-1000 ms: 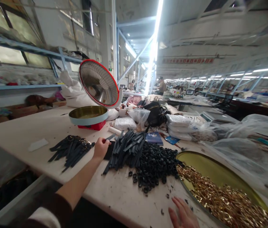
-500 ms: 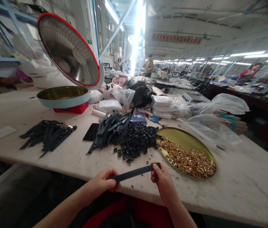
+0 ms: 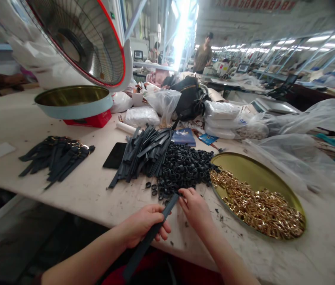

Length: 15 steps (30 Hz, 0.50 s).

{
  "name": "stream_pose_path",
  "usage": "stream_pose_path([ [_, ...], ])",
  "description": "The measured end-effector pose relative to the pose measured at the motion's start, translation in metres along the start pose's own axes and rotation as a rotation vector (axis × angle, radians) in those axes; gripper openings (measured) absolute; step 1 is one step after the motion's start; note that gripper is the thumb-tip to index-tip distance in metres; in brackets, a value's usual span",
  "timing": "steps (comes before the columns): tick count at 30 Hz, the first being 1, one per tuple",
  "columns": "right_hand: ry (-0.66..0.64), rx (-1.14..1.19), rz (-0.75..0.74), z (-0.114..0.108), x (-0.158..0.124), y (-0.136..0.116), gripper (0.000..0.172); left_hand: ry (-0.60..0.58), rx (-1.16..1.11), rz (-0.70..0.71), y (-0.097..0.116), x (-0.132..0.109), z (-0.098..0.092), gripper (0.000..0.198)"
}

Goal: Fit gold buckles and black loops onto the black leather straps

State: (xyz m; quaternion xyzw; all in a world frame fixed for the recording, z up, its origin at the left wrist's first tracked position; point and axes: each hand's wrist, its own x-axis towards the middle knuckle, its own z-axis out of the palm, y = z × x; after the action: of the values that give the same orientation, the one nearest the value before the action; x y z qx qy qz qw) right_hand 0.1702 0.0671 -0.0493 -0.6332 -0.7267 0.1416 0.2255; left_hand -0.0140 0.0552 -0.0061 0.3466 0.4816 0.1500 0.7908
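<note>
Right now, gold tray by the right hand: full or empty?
Partly full. Gold hardware heaps over the near part of the tray; the far part shows bare metal.

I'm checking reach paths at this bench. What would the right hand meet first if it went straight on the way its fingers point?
Probably the pile of black rings, lying just beyond the fingertips of the right hand; depth is hard to judge.

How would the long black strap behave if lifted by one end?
The long black strap juts straight past both sides of the left hand, so probably semi-stiff. Thin and flat: likely light, unlikely to roll.
</note>
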Motion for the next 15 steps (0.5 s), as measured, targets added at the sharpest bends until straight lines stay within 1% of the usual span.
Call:
stream_pose_path([
  [3,-0.048,-0.172,-0.043,0.008,0.010,-0.002,0.012,0.002,-0.025,-0.021,0.000,0.002,-0.006,0.023],
  [6,-0.040,-0.145,-0.061,0.012,0.010,0.001,0.009,0.000,-0.047,-0.030,-0.004,0.004,-0.011,0.023],
  [11,0.013,0.051,-0.054,0.010,-0.001,0.008,0.008,-0.024,-0.063,-0.025,-0.010,0.004,-0.011,0.025],
  [13,0.050,0.187,0.006,0.007,-0.007,0.009,0.004,-0.019,-0.075,-0.011,-0.012,0.000,-0.009,0.026],
  [14,0.058,0.283,0.061,0.006,-0.011,0.009,0.004,-0.012,-0.082,0.000,-0.014,-0.002,-0.007,0.026],
  [15,0.054,0.395,0.130,0.004,-0.015,0.009,0.009,-0.005,-0.091,0.012,-0.015,-0.004,-0.006,0.026],
])
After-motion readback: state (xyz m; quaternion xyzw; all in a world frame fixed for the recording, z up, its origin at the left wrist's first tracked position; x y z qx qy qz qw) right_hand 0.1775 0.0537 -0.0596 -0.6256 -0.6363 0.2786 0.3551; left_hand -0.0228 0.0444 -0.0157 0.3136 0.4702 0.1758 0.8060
